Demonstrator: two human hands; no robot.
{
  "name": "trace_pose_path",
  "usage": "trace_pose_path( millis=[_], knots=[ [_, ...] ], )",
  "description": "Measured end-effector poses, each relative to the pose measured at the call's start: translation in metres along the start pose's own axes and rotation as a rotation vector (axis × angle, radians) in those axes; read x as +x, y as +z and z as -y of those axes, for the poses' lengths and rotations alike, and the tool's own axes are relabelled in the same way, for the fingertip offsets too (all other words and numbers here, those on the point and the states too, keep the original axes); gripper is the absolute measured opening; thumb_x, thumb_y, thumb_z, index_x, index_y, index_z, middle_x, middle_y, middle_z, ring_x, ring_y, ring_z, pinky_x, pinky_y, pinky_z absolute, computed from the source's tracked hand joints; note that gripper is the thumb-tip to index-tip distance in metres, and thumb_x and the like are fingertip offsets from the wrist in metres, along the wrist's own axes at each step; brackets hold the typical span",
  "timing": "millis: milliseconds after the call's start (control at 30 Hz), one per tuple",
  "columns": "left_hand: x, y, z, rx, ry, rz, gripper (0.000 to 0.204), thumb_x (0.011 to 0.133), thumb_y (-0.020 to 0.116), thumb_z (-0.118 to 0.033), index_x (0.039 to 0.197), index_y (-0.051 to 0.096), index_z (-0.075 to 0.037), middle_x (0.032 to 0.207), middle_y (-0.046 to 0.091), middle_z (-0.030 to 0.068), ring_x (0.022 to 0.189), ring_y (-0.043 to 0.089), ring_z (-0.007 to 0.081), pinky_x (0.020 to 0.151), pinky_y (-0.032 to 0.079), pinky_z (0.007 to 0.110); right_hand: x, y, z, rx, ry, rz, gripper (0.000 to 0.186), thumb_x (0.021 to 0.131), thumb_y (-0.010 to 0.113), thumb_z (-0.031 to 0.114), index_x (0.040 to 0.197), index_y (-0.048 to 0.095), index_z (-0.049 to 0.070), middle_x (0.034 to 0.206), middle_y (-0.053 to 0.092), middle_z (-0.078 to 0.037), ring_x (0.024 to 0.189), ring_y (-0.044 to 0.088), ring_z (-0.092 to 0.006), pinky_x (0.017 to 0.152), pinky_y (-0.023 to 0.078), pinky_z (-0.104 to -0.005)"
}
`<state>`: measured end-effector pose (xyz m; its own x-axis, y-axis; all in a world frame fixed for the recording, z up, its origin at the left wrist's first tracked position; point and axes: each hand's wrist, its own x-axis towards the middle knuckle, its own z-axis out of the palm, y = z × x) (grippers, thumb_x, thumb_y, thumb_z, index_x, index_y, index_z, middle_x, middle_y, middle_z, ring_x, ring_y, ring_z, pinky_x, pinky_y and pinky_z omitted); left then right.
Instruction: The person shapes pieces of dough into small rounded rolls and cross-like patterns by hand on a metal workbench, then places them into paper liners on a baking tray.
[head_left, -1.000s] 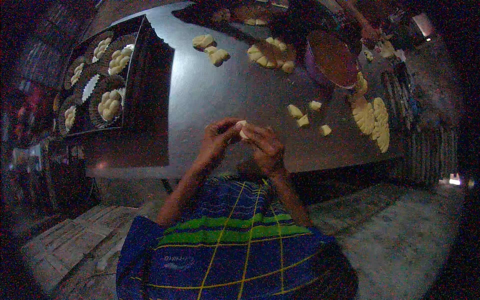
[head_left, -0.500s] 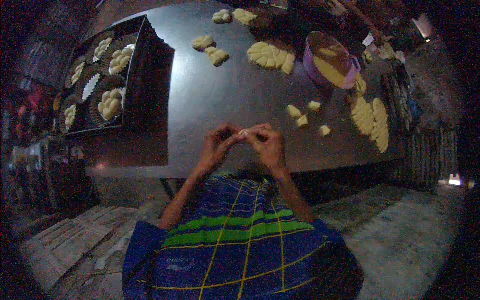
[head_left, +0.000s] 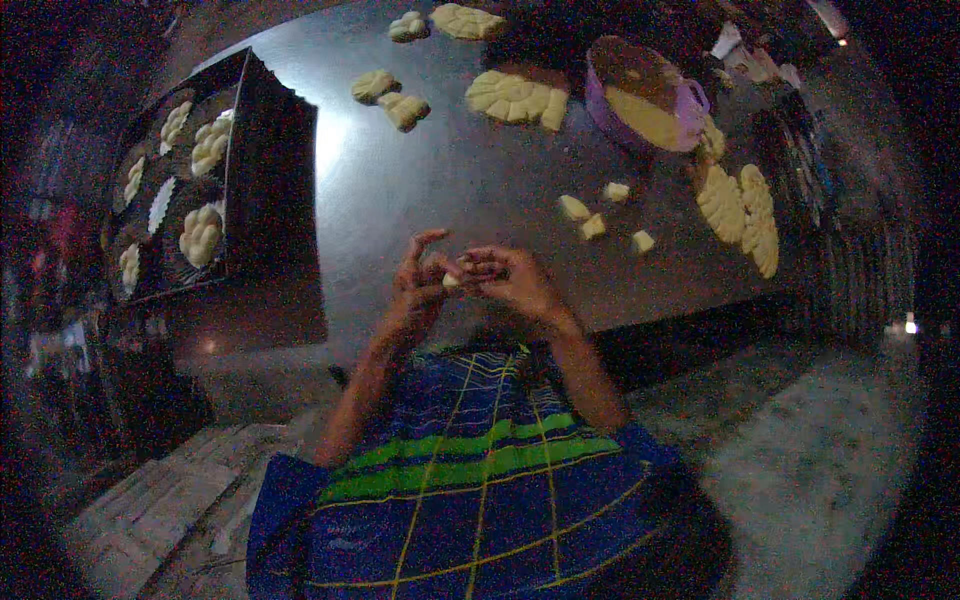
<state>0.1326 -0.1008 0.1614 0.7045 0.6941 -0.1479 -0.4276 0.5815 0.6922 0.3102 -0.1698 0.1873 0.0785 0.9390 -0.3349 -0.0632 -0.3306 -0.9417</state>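
Close to the table's near edge, my two hands meet around a small pale piece of dough. My left hand has it at the fingertips, with one finger lifted away from the rest. From the other side my right hand curls its fingers against the same piece; part of the dough is hidden by them. Just beyond my right hand lie several small cut dough pieces on the dark table.
On the left, a dark box holds clustered dough shapes in paper cups. A purple basin with yellowish contents stands at the far right. Scored dough slabs lie at the back, and long dough pieces near the right edge.
My left fingers have spread from a tight pinch, one now raised, and the dough piece shows more. My right fingers have shifted their hold. The view has turned slightly.
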Motion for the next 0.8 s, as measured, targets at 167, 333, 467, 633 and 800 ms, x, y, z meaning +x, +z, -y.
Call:
trace_pose_path(
  millis=[167, 333, 467, 633, 800],
  knots=[
    [0.026, -0.015, -0.021, -0.118, 0.223, -0.060, 0.065, 0.078, 0.067, -0.001, 0.136, 0.038, -0.006, 0.109, 0.065, 0.0115, 0.113, 0.058, 0.0265, 0.107, 0.039, 0.042, 0.027, 0.004, 0.034, -0.314, -0.076, -0.073, 0.027, 0.083, 0.072, 0.007, 0.110, 0.068, 0.001, 0.110, 0.069, -0.009, 0.095, 0.067, -0.0197, 0.085, 0.053, -0.0329],
    [0.032, -0.041, -0.048, -0.215, 0.326, -0.218, 0.052, 0.086, 0.061, -0.009, 0.134, 0.041, -0.005, 0.120, 0.060, 0.0139, 0.116, 0.055, 0.0273, 0.108, 0.037, 0.043, 0.055, 0.000, 0.038, -0.927, -0.780, -0.684, 0.024, 0.084, 0.067, 0.004, 0.107, 0.068, 0.003, 0.107, 0.067, -0.011, 0.101, 0.064, -0.0269, 0.090, 0.051, -0.0356],
    [0.020, -0.054, -0.043, -0.117, 0.249, -0.392, 0.046, 0.087, 0.062, -0.008, 0.129, 0.046, -0.004, 0.115, 0.060, 0.0126, 0.112, 0.057, 0.0248, 0.106, 0.039, 0.043, 0.096, -0.016, -0.014, -1.090, -0.821, -0.471, 0.024, 0.088, 0.059, 0.004, 0.111, 0.064, 0.001, 0.108, 0.065, -0.013, 0.105, 0.061, -0.0305, 0.091, 0.050, -0.0372],
    [0.006, -0.079, -0.019, -0.052, 0.182, -0.432, 0.041, 0.087, 0.064, -0.010, 0.125, 0.049, -0.004, 0.112, 0.061, 0.0129, 0.107, 0.059, 0.0255, 0.100, 0.044, 0.040, 0.093, -0.076, -0.078, -0.904, -0.465, -0.574, 0.025, 0.092, 0.053, 0.009, 0.113, 0.061, -0.003, 0.107, 0.064, -0.019, 0.106, 0.058, -0.0360, 0.090, 0.049, -0.0398],
    [0.002, -0.082, -0.001, -0.130, 0.087, -0.430, 0.037, 0.087, 0.065, -0.012, 0.121, 0.051, -0.005, 0.113, 0.060, 0.0130, 0.105, 0.059, 0.0236, 0.097, 0.046, 0.039, 0.096, -0.139, -0.076, -1.071, -0.205, -0.863, 0.026, 0.094, 0.046, 0.011, 0.108, 0.062, -0.004, 0.101, 0.063, -0.023, 0.096, 0.059, -0.0399, 0.089, 0.048, -0.0436]
  ],
)
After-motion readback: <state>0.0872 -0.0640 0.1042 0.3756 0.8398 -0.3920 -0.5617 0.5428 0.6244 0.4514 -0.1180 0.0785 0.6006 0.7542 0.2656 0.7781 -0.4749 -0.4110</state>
